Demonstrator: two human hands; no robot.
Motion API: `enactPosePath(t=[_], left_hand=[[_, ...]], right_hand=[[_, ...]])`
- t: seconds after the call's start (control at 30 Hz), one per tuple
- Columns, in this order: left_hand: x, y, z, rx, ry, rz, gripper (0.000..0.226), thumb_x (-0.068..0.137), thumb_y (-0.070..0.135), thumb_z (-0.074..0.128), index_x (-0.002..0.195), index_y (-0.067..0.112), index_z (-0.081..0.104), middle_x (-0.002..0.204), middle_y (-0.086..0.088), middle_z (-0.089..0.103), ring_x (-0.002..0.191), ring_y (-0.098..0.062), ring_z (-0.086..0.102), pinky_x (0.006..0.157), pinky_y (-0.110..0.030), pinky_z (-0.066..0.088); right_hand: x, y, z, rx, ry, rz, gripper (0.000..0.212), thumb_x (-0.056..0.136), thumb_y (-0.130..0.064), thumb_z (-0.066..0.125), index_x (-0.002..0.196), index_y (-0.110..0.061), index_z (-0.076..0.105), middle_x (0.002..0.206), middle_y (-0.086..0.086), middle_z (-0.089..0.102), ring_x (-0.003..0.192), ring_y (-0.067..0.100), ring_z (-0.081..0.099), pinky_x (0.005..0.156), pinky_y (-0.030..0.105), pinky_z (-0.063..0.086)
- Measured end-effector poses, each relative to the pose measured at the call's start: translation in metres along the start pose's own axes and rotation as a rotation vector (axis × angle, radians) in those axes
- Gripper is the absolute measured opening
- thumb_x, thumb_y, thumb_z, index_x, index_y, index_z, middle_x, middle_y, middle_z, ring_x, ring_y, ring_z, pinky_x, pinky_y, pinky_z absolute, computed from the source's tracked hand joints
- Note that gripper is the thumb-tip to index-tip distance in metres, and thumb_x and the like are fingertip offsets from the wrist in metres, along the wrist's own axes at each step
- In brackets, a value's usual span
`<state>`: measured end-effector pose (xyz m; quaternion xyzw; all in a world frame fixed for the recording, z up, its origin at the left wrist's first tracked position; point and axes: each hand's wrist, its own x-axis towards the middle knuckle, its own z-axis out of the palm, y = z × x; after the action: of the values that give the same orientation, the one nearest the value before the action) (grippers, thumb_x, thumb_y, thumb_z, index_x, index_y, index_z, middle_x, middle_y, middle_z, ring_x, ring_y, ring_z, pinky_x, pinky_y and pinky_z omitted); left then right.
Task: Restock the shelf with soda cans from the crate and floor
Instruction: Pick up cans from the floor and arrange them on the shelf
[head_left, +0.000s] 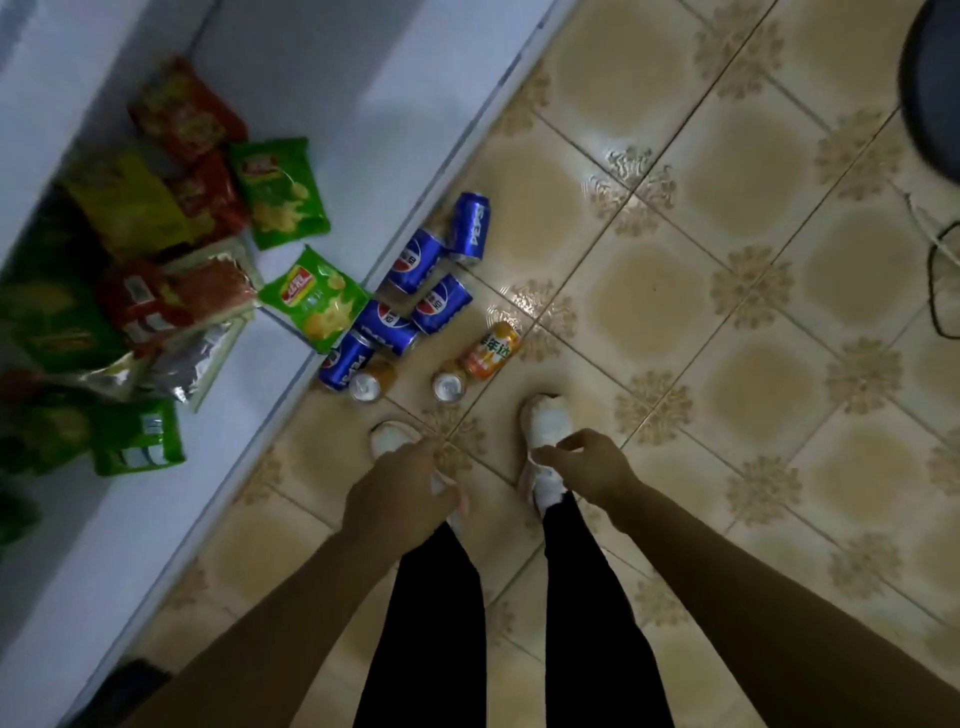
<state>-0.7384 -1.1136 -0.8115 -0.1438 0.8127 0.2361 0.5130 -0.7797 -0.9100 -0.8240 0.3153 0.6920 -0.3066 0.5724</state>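
Probably small shop: white shelf (311, 78) stocked with crisp bags (278, 192), soda cans (413, 262) lying on patterned tile floor (649, 306).

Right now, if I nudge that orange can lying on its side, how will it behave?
The orange can lies on its side on glossy tiles, so it will probably roll at a light push. Its wall looks smooth, so possibly slippery. Full or empty cannot be told.

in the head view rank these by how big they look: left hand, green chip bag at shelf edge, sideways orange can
1. left hand and green chip bag: about alike; the hand is nearer the camera, so unranked
2. orange can: clearly smallest
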Motion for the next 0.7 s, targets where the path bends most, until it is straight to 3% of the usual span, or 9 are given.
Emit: enactPosePath(t=[0.1,0.17,0.23,0.4,0.53,0.7], left_hand=[[0.052,-0.003,0.016,0.043,0.091,-0.003,0.048,0.085,0.037,0.062,0.129,0.02,0.05,0.123,-0.005,0.058,0.115,-0.025,0.053,0.091,-0.039,0.047],[0.089,-0.003,0.026,0.109,0.11,0.023,0.047,0.086,0.036,0.061,0.128,0.018,0.049,0.122,-0.006,0.057,0.115,-0.026,0.051,0.09,-0.036,0.045],[0.128,-0.002,0.038,0.157,0.118,0.079,0.046,0.087,0.035,0.058,0.127,0.017,0.048,0.121,-0.007,0.056,0.113,-0.026,0.05,0.088,-0.036,0.044],[0.238,-0.005,0.068,0.078,0.149,0.091,0.047,0.086,0.038,0.062,0.127,0.019,0.048,0.121,-0.003,0.056,0.112,-0.023,0.053,0.092,-0.041,0.048],[0.312,-0.003,0.088,0.121,0.201,0.094,0.05,0.086,0.042,0.063,0.128,0.018,0.049,0.123,-0.006,0.056,0.113,-0.024,0.052,0.093,-0.043,0.047],[0.352,0.009,0.1,0.206,0.216,0.055,0.059,0.085,0.03,0.066,0.136,0.014,0.04,0.136,-0.011,0.044,0.122,-0.028,0.045,0.095,-0.04,0.042]], right_hand=[[0.055,0.004,0.022,0.053,0.015,0.01,0.029,0.087,-0.033,0.067,0.09,-0.005,0.061,0.102,0.02,0.064,0.098,0.031,0.062,0.084,0.038,0.05],[0.094,-0.001,0.034,0.02,0.03,-0.006,0.039,0.088,-0.036,0.065,0.111,-0.005,0.062,0.109,0.012,0.062,0.104,0.026,0.058,0.079,0.028,0.043],[0.135,-0.008,0.043,0.008,0.049,-0.04,0.045,0.089,-0.038,0.064,0.12,-0.006,0.058,0.112,0.006,0.058,0.098,0.019,0.054,0.076,0.023,0.037],[0.247,-0.018,0.063,0.247,0.2,-0.028,0.071,0.083,-0.045,0.068,0.136,-0.005,0.041,0.133,0.014,0.053,0.114,0.03,0.057,0.088,0.033,0.047],[0.313,-0.023,0.076,0.493,0.229,-0.001,0.079,0.08,-0.049,0.07,0.136,-0.006,0.035,0.128,0.013,0.053,0.112,0.031,0.058,0.095,0.042,0.05],[0.356,-0.04,0.09,0.763,0.254,-0.024,0.069,0.062,-0.047,0.083,0.112,-0.007,0.058,0.099,0.008,0.067,0.087,0.023,0.066,0.079,0.042,0.059]])
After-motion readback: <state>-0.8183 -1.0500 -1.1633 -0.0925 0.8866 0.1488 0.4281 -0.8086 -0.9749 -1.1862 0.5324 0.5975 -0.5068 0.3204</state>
